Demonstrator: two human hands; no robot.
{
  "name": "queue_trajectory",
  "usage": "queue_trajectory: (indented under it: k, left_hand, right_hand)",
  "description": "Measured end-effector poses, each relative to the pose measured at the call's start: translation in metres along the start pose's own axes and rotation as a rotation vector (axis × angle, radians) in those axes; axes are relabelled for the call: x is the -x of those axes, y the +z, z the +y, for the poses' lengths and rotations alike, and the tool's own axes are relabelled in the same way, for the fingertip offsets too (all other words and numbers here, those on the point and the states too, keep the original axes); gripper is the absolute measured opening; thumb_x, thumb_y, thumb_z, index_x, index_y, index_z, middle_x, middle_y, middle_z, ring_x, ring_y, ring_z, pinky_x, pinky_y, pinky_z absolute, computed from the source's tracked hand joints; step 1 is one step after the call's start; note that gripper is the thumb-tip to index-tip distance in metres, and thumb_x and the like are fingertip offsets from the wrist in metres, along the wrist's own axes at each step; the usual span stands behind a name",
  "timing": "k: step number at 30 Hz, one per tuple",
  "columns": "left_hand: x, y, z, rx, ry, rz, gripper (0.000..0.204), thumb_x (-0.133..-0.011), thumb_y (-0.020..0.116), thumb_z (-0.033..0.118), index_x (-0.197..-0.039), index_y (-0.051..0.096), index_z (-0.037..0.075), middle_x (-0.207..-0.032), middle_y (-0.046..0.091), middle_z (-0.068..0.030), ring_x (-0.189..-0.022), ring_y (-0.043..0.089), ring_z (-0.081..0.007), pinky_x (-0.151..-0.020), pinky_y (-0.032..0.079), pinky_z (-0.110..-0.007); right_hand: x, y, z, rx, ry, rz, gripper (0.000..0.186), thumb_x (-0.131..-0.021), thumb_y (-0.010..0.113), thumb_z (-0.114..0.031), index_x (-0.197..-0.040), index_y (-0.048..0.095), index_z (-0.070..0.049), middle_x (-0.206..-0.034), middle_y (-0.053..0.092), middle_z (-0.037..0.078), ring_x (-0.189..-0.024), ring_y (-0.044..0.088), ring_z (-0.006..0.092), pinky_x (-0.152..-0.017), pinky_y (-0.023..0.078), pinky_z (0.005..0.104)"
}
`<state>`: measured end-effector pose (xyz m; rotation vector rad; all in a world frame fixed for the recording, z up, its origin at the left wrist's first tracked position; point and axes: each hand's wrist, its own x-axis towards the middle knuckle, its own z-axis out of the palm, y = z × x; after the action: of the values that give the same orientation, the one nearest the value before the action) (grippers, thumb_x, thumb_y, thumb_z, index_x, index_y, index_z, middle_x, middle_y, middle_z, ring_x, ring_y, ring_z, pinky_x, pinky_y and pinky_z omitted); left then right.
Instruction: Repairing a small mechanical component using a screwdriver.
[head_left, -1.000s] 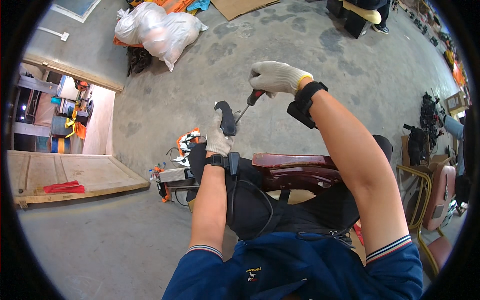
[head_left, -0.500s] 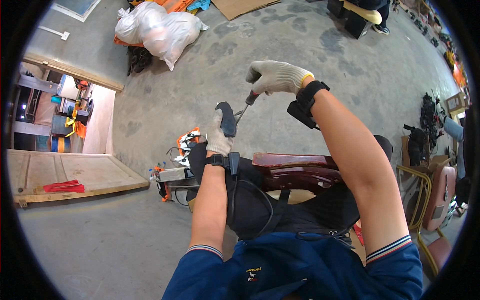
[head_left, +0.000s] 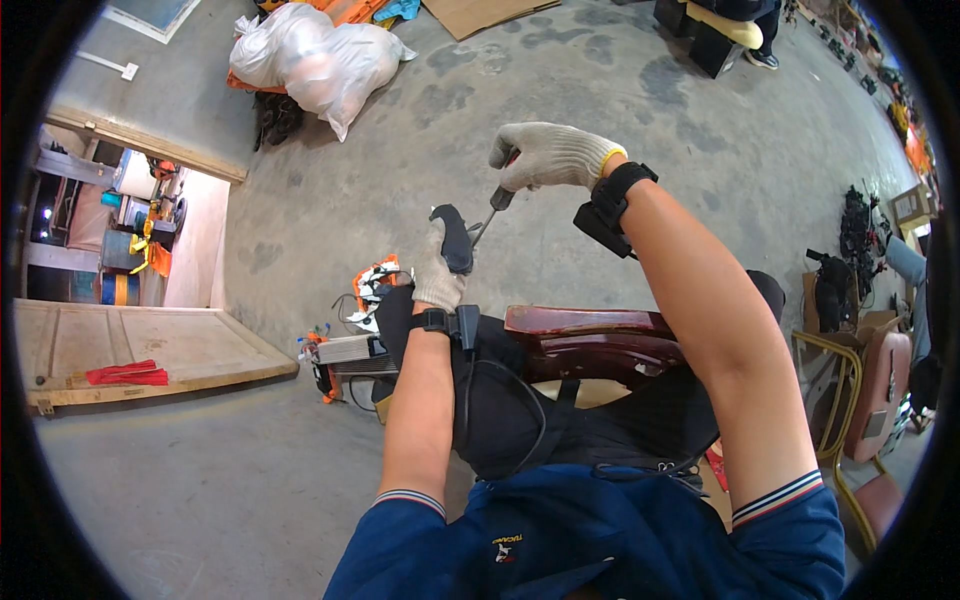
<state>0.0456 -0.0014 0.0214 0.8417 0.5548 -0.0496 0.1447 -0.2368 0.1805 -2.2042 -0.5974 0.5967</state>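
Note:
In a knitted off-white glove, my left hand [head_left: 434, 278] is closed around a dark, curved, handle-like part [head_left: 457, 242] whose exact kind I cannot make out. Farther off and to the right, my gloved right hand [head_left: 556, 157] grips a screwdriver [head_left: 501, 200] from above. The screwdriver's thin metal shaft slants down and left to the right side of the dark part. Its tip is hidden there. Black straps with small boxes sit on both my wrists.
A dark red varnished wooden piece [head_left: 600, 340] lies across my lap. By my left knee are an orange and white device [head_left: 375, 290] and a grey metal unit [head_left: 348, 350]. White plastic bags [head_left: 320, 65] lie on the floor ahead; a folding chair [head_left: 880, 400] stands at right.
My right hand's fingers and thumb have shifted slightly on the screwdriver, with the wrist a little turned. The left hand and the dark part stay nearly where they were.

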Motion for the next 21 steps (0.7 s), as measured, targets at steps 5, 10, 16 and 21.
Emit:
queue_trajectory:
  k: [5,10,16,21]
  left_hand:
    - [0.0018,0.0004,0.0037,-0.059,-0.041,-0.011,0.037,-0.097,0.067,0.032,-0.125,0.066,0.009,-0.111,0.072,-0.0034,-0.089,0.071,-0.0171,-0.072,0.058,-0.032]
    - [0.0019,0.0004,0.0010,-0.026,-0.012,0.007,0.037,-0.097,0.067,0.034,-0.125,0.066,0.010,-0.107,0.072,-0.0018,-0.087,0.071,-0.0172,-0.071,0.057,-0.032]
    - [0.0001,-0.0022,0.0027,-0.034,-0.030,-0.024,0.034,-0.096,0.069,0.034,-0.121,0.067,0.012,-0.104,0.072,-0.0011,-0.085,0.071,-0.0177,-0.068,0.057,-0.033]
    - [-0.0006,-0.0016,0.0018,-0.030,-0.043,0.012,0.032,-0.095,0.069,0.035,-0.117,0.068,0.012,-0.103,0.072,-0.0016,-0.083,0.071,-0.0184,-0.066,0.057,-0.034]
  right_hand:
    - [-0.0059,-0.0021,-0.0027,0.015,0.217,-0.144,0.047,-0.078,0.069,-0.032,-0.110,0.064,0.003,-0.085,0.072,0.014,-0.068,0.066,0.0214,-0.062,0.052,0.0350]
    - [-0.0024,0.0013,0.0047,0.012,0.093,0.002,0.047,-0.080,0.065,-0.032,-0.110,0.064,0.004,-0.085,0.072,0.015,-0.064,0.065,0.0233,-0.062,0.052,0.0373]
    - [-0.0015,-0.0003,-0.0016,0.018,0.141,-0.048,0.044,-0.082,0.065,-0.029,-0.111,0.063,0.006,-0.087,0.070,0.015,-0.064,0.064,0.0225,-0.063,0.052,0.0364]
    - [-0.0050,-0.0025,0.0024,-0.005,0.234,-0.115,0.044,-0.075,0.070,-0.028,-0.108,0.067,0.002,-0.084,0.071,0.015,-0.068,0.067,0.0227,-0.064,0.053,0.0354]
